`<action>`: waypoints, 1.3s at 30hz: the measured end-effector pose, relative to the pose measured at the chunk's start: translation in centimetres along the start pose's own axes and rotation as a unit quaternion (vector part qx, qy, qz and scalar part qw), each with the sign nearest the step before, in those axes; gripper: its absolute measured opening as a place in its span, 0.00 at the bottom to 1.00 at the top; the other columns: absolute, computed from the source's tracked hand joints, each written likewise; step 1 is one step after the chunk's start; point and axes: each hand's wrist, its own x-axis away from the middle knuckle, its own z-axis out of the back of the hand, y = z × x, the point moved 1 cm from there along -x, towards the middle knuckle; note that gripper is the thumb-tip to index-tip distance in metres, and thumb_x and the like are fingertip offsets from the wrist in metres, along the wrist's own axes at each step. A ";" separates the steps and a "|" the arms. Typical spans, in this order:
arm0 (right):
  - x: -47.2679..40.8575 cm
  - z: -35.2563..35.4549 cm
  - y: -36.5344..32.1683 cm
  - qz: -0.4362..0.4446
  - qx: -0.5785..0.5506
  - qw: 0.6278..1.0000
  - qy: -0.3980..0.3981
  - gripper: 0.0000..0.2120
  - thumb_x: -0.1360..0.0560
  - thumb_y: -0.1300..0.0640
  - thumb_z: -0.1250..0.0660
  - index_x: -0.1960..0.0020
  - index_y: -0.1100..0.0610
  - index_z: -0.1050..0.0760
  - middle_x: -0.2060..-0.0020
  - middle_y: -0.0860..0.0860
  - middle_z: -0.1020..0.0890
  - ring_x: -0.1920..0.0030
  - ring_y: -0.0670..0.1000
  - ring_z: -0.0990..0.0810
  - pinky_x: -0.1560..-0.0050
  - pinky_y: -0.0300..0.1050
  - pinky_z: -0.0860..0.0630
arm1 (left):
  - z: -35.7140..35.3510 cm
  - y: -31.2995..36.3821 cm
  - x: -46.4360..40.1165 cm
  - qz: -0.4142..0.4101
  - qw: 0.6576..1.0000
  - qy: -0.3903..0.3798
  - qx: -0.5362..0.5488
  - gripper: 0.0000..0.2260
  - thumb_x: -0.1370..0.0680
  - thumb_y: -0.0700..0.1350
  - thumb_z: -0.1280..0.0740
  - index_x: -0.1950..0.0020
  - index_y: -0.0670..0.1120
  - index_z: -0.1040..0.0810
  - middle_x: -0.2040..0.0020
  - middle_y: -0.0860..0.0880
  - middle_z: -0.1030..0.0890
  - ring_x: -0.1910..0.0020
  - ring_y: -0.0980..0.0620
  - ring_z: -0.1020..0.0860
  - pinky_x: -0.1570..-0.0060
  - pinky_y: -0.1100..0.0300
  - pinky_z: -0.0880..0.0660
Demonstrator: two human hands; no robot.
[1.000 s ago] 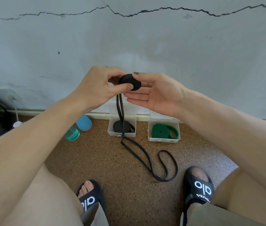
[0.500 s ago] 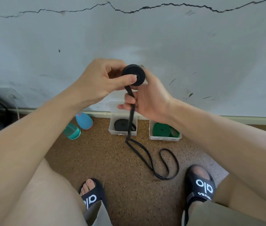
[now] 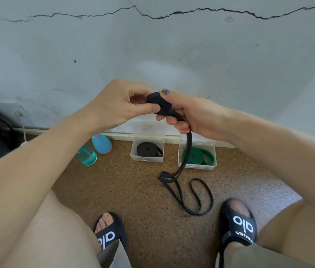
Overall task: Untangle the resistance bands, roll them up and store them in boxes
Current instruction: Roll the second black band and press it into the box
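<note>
A black resistance band (image 3: 188, 146) is partly wound into a small tight roll (image 3: 159, 104) held in front of the wall. My left hand (image 3: 118, 105) pinches the roll between thumb and fingers. My right hand (image 3: 189, 115) grips the roll's far side and the loose strand, which hangs down and ends in loops (image 3: 195, 198) on the floor. By the wall stand two white boxes: the left box (image 3: 147, 158) holds a rolled black band (image 3: 147, 149), the right box (image 3: 197, 166) a rolled green band (image 3: 199, 156).
A blue and a teal cup-shaped object (image 3: 94, 149) lie on the brown speckled floor left of the boxes. My feet in black slides (image 3: 238, 223) rest either side of the loose loops. A dark object and white cable (image 3: 24, 132) sit at far left.
The roll has been turned further and lowered. My right hand has shifted from under the roll to gripping the strand, which now hangs to the right over the green box; the floor loops slid right.
</note>
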 end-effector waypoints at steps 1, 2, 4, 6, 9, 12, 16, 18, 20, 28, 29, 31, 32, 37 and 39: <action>-0.1 0.0 0.0 0.010 0.026 0.999 0.027 0.27 0.17 0.39 0.41 0.47 0.63 0.20 0.66 0.50 0.26 0.70 0.48 0.36 0.65 0.44 0.39 | -0.2 0.0 0.0 0.003 1.000 0.000 0.005 0.03 0.23 0.44 0.27 0.50 0.47 0.16 0.59 0.52 0.16 0.58 0.58 0.20 0.53 0.64 0.26; 0.0 -0.1 0.0 0.019 0.061 0.996 0.056 0.27 0.18 0.39 0.39 0.50 0.63 0.19 0.67 0.49 0.26 0.71 0.48 0.35 0.66 0.43 0.39 | -0.3 -0.1 0.0 0.008 1.000 -0.005 0.013 0.04 0.23 0.44 0.26 0.49 0.48 0.16 0.57 0.54 0.16 0.57 0.61 0.19 0.52 0.67 0.26; 0.2 -0.2 -0.1 0.044 0.159 0.979 0.116 0.25 0.19 0.38 0.36 0.54 0.61 0.18 0.71 0.48 0.26 0.72 0.47 0.35 0.67 0.42 0.38 | -0.8 -0.3 0.0 0.032 0.999 -0.022 0.020 0.08 0.24 0.42 0.26 0.46 0.50 0.18 0.52 0.55 0.15 0.51 0.61 0.17 0.46 0.68 0.24; 0.5 -0.2 0.1 0.088 0.265 0.946 0.166 0.22 0.21 0.38 0.35 0.56 0.56 0.19 0.74 0.47 0.25 0.75 0.44 0.35 0.71 0.38 0.38 | -1.1 -0.8 0.1 0.105 0.988 -0.051 0.101 0.11 0.24 0.38 0.27 0.42 0.46 0.19 0.47 0.51 0.15 0.47 0.54 0.16 0.44 0.63 0.22; 0.6 -0.3 0.2 0.171 0.386 0.885 0.195 0.18 0.22 0.39 0.33 0.49 0.54 0.20 0.67 0.47 0.22 0.70 0.43 0.29 0.70 0.37 0.35 | -1.5 -0.5 0.2 0.236 0.883 -0.120 0.387 0.16 0.22 0.46 0.36 0.39 0.38 0.21 0.49 0.43 0.17 0.52 0.49 0.17 0.51 0.61 0.19; 0.8 -0.8 0.6 0.220 0.487 0.824 0.186 0.22 0.22 0.39 0.33 0.42 0.56 0.22 0.59 0.47 0.21 0.64 0.49 0.27 0.64 0.46 0.31 | -2.3 0.0 0.0 0.216 0.893 -0.125 0.376 0.17 0.15 0.50 0.42 0.41 0.40 0.21 0.54 0.47 0.16 0.58 0.54 0.19 0.57 0.62 0.20; 0.9 -0.8 0.6 0.246 0.470 0.825 0.196 0.25 0.25 0.38 0.34 0.40 0.57 0.25 0.58 0.47 0.22 0.64 0.50 0.27 0.64 0.48 0.29 | -2.2 0.0 -0.5 0.143 0.950 -0.074 0.266 0.11 0.17 0.45 0.38 0.44 0.38 0.21 0.55 0.47 0.16 0.60 0.54 0.21 0.60 0.61 0.24; 0.9 -0.5 0.3 0.244 0.439 0.846 0.180 0.23 0.26 0.38 0.32 0.42 0.56 0.25 0.60 0.46 0.23 0.65 0.45 0.27 0.64 0.44 0.29 | -1.7 -0.3 -0.6 0.131 0.958 -0.062 0.247 0.09 0.17 0.44 0.36 0.46 0.39 0.22 0.56 0.46 0.18 0.59 0.53 0.21 0.59 0.61 0.24; 1.0 -0.3 0.2 0.231 0.425 0.860 0.160 0.20 0.25 0.39 0.31 0.43 0.53 0.26 0.61 0.45 0.23 0.65 0.44 0.26 0.64 0.38 0.31 | -1.3 -0.4 -0.5 0.122 0.965 -0.064 0.221 0.07 0.17 0.44 0.36 0.48 0.41 0.22 0.58 0.47 0.20 0.60 0.54 0.23 0.59 0.61 0.26; 1.0 1.3 -0.4 0.243 0.474 0.832 0.156 0.03 0.20 0.63 0.35 0.47 0.60 0.27 0.59 0.52 0.22 0.61 0.53 0.25 0.61 0.48 0.29 | -0.3 -0.3 -0.3 0.116 0.985 -0.059 0.114 0.03 0.19 0.45 0.31 0.51 0.46 0.20 0.66 0.58 0.24 0.68 0.62 0.29 0.65 0.72 0.33; 0.9 1.3 -0.3 0.245 0.487 0.824 0.158 0.03 0.21 0.64 0.35 0.47 0.60 0.28 0.58 0.54 0.23 0.61 0.56 0.25 0.61 0.52 0.28 | -0.3 -0.3 -0.3 0.118 0.985 -0.059 0.112 0.03 0.20 0.46 0.31 0.51 0.47 0.19 0.66 0.55 0.25 0.68 0.59 0.31 0.66 0.69 0.35; 0.8 0.9 -0.3 0.240 0.485 0.827 0.156 0.04 0.22 0.66 0.36 0.49 0.60 0.30 0.56 0.56 0.23 0.60 0.59 0.25 0.61 0.57 0.27 | -0.3 -0.2 -0.2 0.121 0.983 -0.056 0.123 0.04 0.20 0.46 0.31 0.51 0.46 0.19 0.63 0.47 0.27 0.65 0.52 0.34 0.66 0.63 0.37; 0.8 0.7 -0.3 0.234 0.470 0.837 0.154 0.05 0.23 0.66 0.37 0.50 0.59 0.31 0.55 0.56 0.22 0.59 0.59 0.24 0.60 0.58 0.26 | -0.3 -0.1 -0.2 0.120 0.983 -0.056 0.129 0.04 0.20 0.46 0.31 0.51 0.45 0.19 0.62 0.45 0.27 0.64 0.49 0.35 0.65 0.61 0.37; 1.2 0.5 -0.3 0.168 0.351 0.912 0.127 0.08 0.24 0.66 0.37 0.47 0.57 0.31 0.61 0.49 0.18 0.66 0.44 0.23 0.64 0.47 0.28 | -0.2 -0.3 -0.2 0.098 0.988 -0.052 0.104 0.05 0.19 0.46 0.32 0.49 0.46 0.19 0.64 0.55 0.21 0.65 0.54 0.27 0.60 0.67 0.28; 1.3 0.1 -0.4 0.177 0.344 0.914 0.125 0.12 0.23 0.65 0.36 0.42 0.55 0.32 0.55 0.47 0.17 0.67 0.41 0.25 0.65 0.37 0.33 | -0.1 -0.5 -0.2 0.101 0.987 -0.047 0.118 0.06 0.19 0.45 0.32 0.47 0.44 0.18 0.60 0.53 0.18 0.63 0.52 0.25 0.59 0.66 0.25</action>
